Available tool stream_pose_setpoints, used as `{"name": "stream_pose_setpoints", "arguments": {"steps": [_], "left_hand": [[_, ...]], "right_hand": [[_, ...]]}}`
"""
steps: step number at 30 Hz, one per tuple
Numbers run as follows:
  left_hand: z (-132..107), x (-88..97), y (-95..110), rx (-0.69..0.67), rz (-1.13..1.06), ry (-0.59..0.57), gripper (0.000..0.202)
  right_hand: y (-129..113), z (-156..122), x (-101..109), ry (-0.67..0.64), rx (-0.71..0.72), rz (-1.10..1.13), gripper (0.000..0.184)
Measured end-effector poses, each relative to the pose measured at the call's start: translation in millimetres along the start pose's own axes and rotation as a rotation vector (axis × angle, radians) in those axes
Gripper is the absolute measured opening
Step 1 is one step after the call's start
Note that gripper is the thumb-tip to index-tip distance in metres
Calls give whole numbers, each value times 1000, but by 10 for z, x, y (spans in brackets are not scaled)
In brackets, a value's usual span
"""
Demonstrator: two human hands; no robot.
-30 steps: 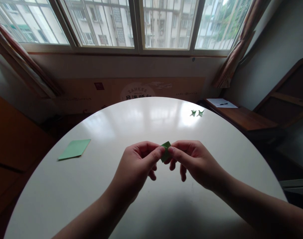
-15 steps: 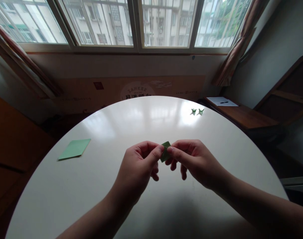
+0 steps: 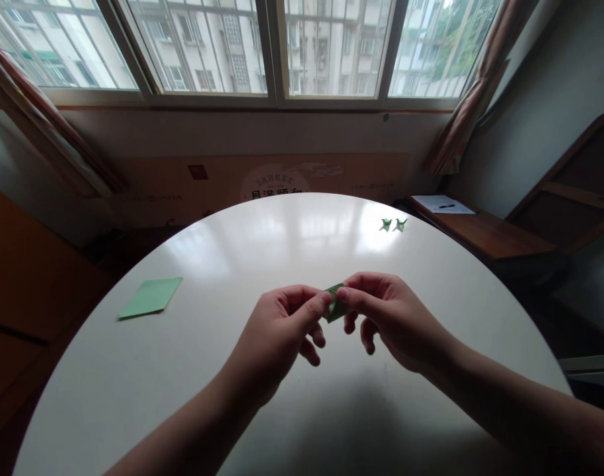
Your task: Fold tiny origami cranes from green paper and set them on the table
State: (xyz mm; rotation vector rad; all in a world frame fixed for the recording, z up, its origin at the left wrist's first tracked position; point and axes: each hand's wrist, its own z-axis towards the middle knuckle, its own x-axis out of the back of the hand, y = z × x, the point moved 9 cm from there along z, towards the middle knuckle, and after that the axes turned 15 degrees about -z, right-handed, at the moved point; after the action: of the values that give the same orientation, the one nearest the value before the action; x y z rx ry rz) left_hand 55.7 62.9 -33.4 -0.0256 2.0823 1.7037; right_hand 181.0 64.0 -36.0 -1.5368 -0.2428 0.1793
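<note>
A small folded piece of green origami paper [image 3: 336, 309] is held above the middle of the white table. My left hand [image 3: 287, 330] pinches its left edge between thumb and index finger. On the other side, my right hand [image 3: 386, 314] grips the right edge the same way. The remaining fingers of both hands curl loosely below. Parts of the paper are hidden behind the thumbs, so its exact fold cannot be made out.
A stack of light green paper squares [image 3: 151, 297] lies at the left of the round white table [image 3: 133, 396]. Two small green paper cranes [image 3: 394, 225] sit near the far right edge. Beyond them, a wooden side table [image 3: 500, 231] bears a white sheet and a pen.
Both hands still pinch the folded paper. It has turned a little and shows more of its width between the thumbs, and the left hand has shifted slightly right.
</note>
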Motion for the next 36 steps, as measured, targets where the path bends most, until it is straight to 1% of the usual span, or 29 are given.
{"name": "stream_pose_setpoints", "arguments": {"steps": [3,5,13,19,27,36], "left_hand": [[2,-75,-38,63,-70,-82,22],[1,-91,-45,81,-76,-101,22],[3,-27,-38,84,-56,-8,25],[0,36,-25,71,-63,59,26],[-5,46,-11,65,-33,70,29],[-1,56,17,-25,43,72,33]], "right_hand": [[-5,4,28,26,-8,13,21],[-11,3,30,26,-12,10,23],[-24,-18,26,24,4,-18,22],[-19,-12,19,5,20,-38,26],[-39,-23,9,17,52,-88,24],[-26,-29,-1,33,33,-106,22]]}}
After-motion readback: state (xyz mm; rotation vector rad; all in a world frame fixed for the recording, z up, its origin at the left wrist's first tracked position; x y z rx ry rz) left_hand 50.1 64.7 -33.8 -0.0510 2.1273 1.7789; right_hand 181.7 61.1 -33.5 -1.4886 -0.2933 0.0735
